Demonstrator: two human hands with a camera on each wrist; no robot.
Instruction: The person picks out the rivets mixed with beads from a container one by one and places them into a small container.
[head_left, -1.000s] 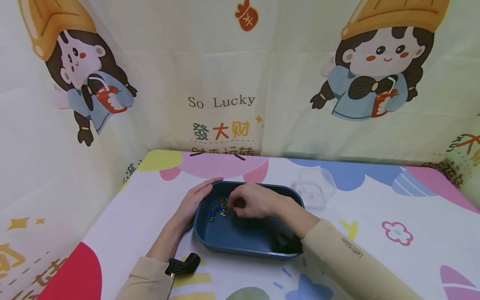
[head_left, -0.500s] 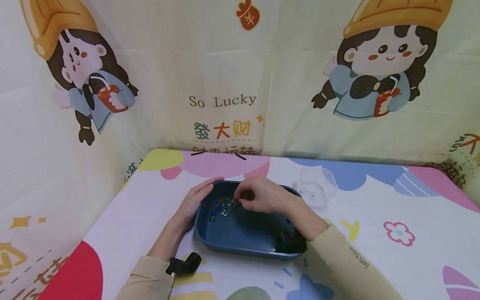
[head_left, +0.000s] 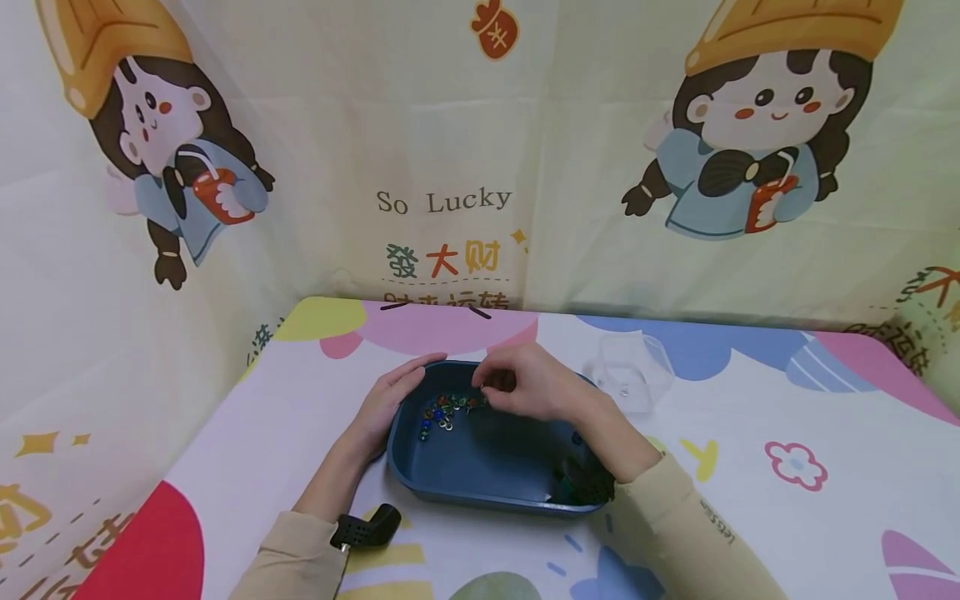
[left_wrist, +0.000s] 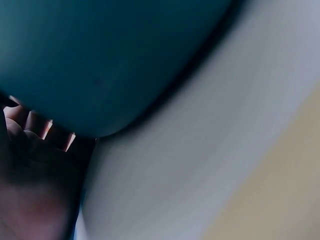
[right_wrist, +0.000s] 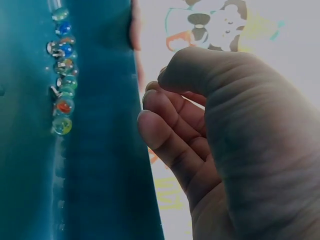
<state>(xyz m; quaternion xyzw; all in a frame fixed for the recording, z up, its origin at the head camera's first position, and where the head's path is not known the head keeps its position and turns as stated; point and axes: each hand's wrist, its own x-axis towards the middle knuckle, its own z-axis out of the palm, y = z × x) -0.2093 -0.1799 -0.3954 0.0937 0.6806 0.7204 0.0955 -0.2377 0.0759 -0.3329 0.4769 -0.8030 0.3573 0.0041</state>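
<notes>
- We look down at a blue tray on a printed table, near the middle of its far half.
- We see the left hand against the tray's left end, by the far left corner, fingers laid straight along the outside, apparently to steady it.
- We find the right hand above the tray's far edge. Its fingers are bent and brought near the thumb, perhaps because the pieces are small; we cannot tell whether anything is pinched.
- Glass marbles trail from the tray's left end along its far wall, which probably keeps them from rolling. Small metal pieces lie among them.
- In the tray's near right corner we notice a dark thing, too shadowed to name.
- A transparent box stands on the table beyond the tray's far right corner, perhaps there to stay within reach.
</notes>
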